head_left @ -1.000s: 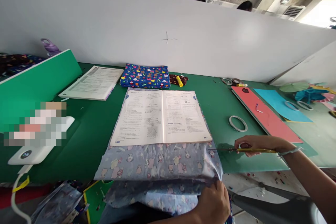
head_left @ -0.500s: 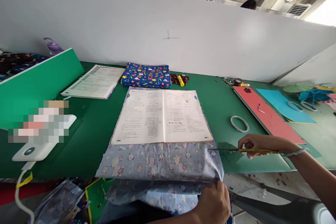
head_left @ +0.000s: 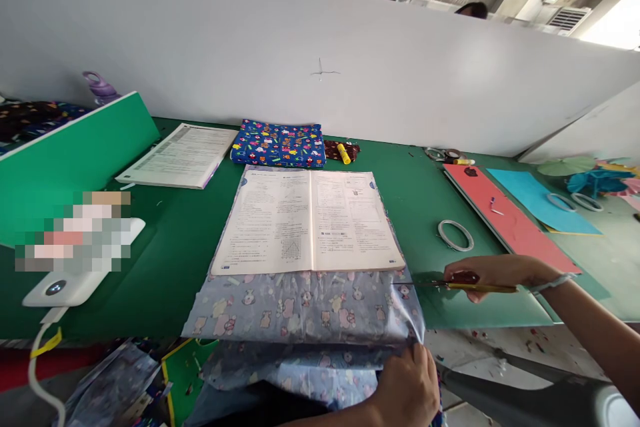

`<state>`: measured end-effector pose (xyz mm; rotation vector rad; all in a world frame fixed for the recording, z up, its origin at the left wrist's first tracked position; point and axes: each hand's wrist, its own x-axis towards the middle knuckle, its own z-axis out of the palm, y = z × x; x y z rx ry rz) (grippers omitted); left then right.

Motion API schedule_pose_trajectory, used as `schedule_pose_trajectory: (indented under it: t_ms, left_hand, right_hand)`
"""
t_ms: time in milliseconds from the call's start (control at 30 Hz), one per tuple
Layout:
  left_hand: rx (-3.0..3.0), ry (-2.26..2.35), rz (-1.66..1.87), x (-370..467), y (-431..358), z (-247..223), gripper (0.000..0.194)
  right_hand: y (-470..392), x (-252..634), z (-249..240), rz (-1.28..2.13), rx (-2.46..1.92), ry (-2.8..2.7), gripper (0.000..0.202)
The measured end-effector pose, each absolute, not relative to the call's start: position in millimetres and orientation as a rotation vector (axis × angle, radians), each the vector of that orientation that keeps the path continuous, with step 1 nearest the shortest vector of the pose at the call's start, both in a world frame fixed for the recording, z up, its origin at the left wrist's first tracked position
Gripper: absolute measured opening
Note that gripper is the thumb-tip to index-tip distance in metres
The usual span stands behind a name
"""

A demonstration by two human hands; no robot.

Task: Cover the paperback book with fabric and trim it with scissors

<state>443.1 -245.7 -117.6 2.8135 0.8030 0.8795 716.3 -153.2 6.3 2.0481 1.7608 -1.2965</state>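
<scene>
An open book (head_left: 280,220) lies on a blue-grey wrapping sheet (head_left: 310,310) printed with cartoon animals; the sheet hangs over the table's front edge. My left hand (head_left: 407,383) is closed on the sheet's right side, just below that edge. In my right hand (head_left: 483,277) is a pair of scissors (head_left: 453,285) with yellowish handles, pointing left. Their blades lie at the sheet's right edge, just below the book's lower right corner. How far the blades are parted I cannot tell.
Behind the book lie a blue patterned bundle (head_left: 280,143) and a yellow glue stick (head_left: 343,153). A tape roll (head_left: 455,235) and red board (head_left: 505,213) lie right. Left are another book (head_left: 177,157) and a white device (head_left: 85,273) with a cable. A white partition (head_left: 250,47) stands behind.
My right hand and the scissors have shifted slightly left, the blades reaching a little further over the sheet. My left hand keeps its hold on the sheet.
</scene>
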Motion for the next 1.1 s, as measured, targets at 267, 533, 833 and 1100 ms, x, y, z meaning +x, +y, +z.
schedule_pose_trajectory:
  t_ms: [267, 533, 833, 1100]
  left_hand:
    - [2.891, 0.780, 0.830, 437.8, -244.2, -109.5, 0.025]
    - [2.885, 0.745, 0.833, 446.3, -211.7, -66.9, 0.008]
    - [2.884, 0.825, 0.800, 463.2, -191.3, -77.2, 0.013]
    - [2.838, 0.633, 0.802, 457.5, -192.4, -81.4, 0.011]
  right_hand:
    - [-143.2, 725.8, -8.5, -1.580, 1.817, 1.513, 0.036]
    - [-137.8, 735.2, -6.2, -1.549, 1.674, 1.631, 0.035]
    - [-134.2, 725.8, 11.7, -1.560, 1.544, 1.613, 0.046]
    - [-133.9, 734.4, 8.0, -1.554, 1.498, 1.630, 0.048]
